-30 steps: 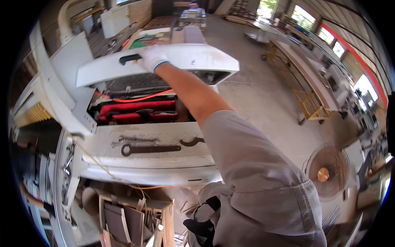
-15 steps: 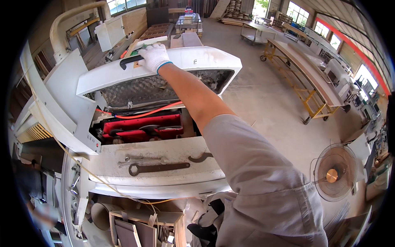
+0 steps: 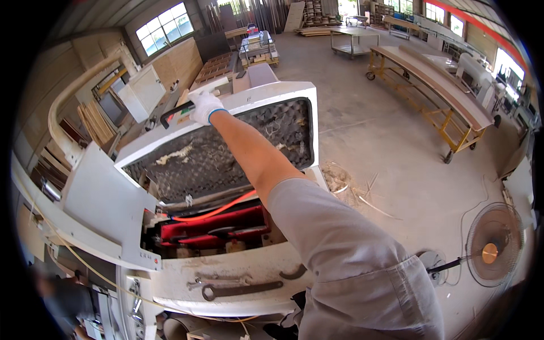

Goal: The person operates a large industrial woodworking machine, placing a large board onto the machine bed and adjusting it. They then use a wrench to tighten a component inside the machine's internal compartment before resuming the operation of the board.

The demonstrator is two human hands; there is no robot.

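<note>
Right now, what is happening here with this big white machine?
A person in a grey short-sleeved shirt holds the black handle of the white hinged machine cover with one white-gloved hand; which of the two hands it is cannot be told. The cover stands lifted, showing its dark padded underside and the red parts inside. Below, a long metal wrench lies on the white ledge. A standing fan is on the concrete floor to the right.
</note>
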